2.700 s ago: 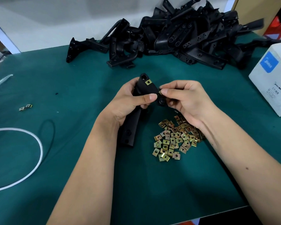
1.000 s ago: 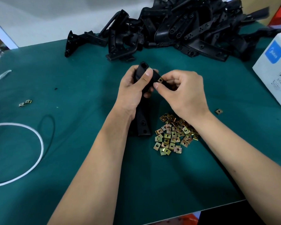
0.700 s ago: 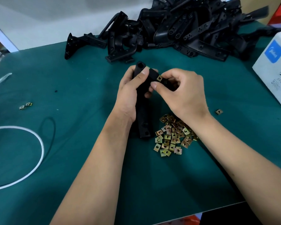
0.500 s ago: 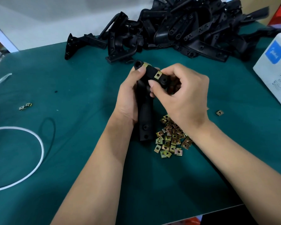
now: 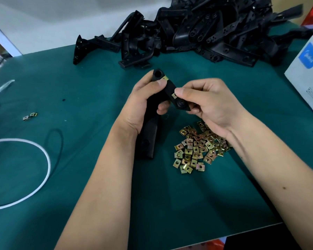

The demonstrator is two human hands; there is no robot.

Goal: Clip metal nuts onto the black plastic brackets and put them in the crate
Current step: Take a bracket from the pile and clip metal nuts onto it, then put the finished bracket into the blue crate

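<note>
A factory assembly bench: a green-matted counter (image 5: 79, 83) carries a heap of identical black plastic brackets (image 5: 206, 29), a loose pile of metal clip nuts (image 5: 197, 150) and a white carton (image 5: 309, 73).

One head-worn camera looks forward and down, close over the green table (image 5: 79, 177).

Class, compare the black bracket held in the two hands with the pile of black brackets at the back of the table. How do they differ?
The held bracket is off the table, gripped by the left hand and right hand; the bracket pile lies untouched on the table. The held bracket carries brass-coloured clip nuts; none show on the bracket pile. Both are black plastic with round holes.
</note>
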